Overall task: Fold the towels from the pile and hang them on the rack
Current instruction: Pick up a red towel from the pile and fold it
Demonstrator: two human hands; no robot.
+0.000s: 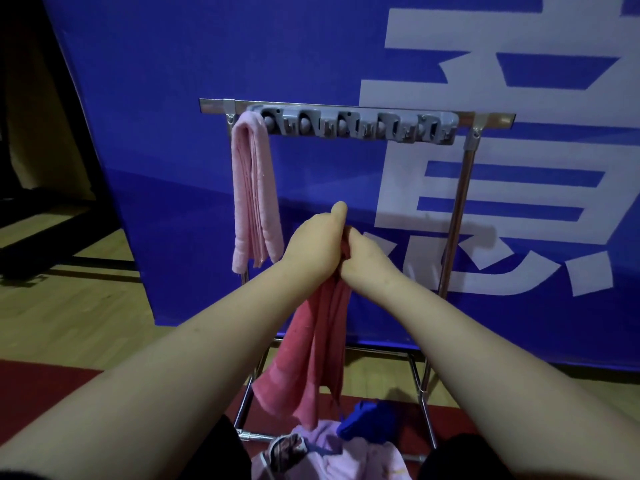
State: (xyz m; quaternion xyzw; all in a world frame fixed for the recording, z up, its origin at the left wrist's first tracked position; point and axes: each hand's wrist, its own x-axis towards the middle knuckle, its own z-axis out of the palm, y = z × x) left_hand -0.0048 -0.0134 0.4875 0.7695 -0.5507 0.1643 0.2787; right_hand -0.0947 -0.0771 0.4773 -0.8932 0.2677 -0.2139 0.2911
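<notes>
In front of the rack (460,209), below its grey clip bar (353,124), the left hand (313,249) and the right hand (369,259) were pressed together. Both gripped the top of a coral towel (311,358). Their fingers curled away from the camera, so the tips were hidden. The towel hung down toward the rack's foot. A pale pink towel (251,192) hung folded at the rack's left end. The pile (322,452) lay at the rack's foot, cut off by the bottom edge.

Sports hall: wooden floor (69,306), big blue banner (207,46).
</notes>
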